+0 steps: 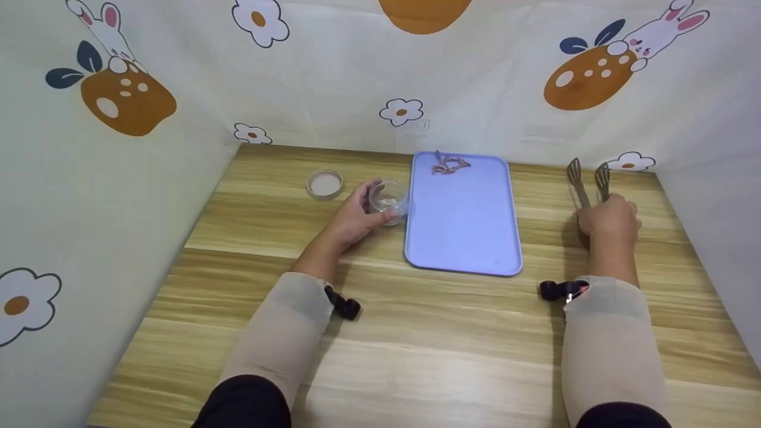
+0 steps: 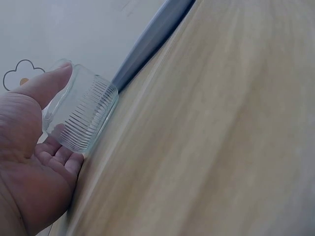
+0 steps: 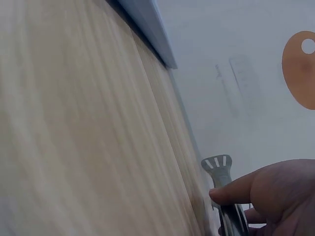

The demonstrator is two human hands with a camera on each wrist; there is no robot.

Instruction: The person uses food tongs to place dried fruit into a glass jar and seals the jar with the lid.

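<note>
My left hand [image 1: 355,221] grips a small clear ribbed glass jar [image 1: 387,201] that stands on the wooden table just left of a lavender tray [image 1: 464,232]. In the left wrist view the thumb and fingers wrap the jar [image 2: 81,115] beside the tray's edge [image 2: 147,42]. My right hand [image 1: 609,222] is curled over the handles of metal tongs [image 1: 587,181] lying on the table right of the tray; their slotted tips point toward the back wall. The right wrist view shows a finger on the tongs [image 3: 221,172]. A small brownish tangle [image 1: 449,164] lies at the tray's far end.
A round jar lid [image 1: 324,183] lies on the table left of the jar. Cloth walls printed with flowers and rabbits close in the table on the left, back and right. Black wrist straps [image 1: 343,304] show on both sleeves.
</note>
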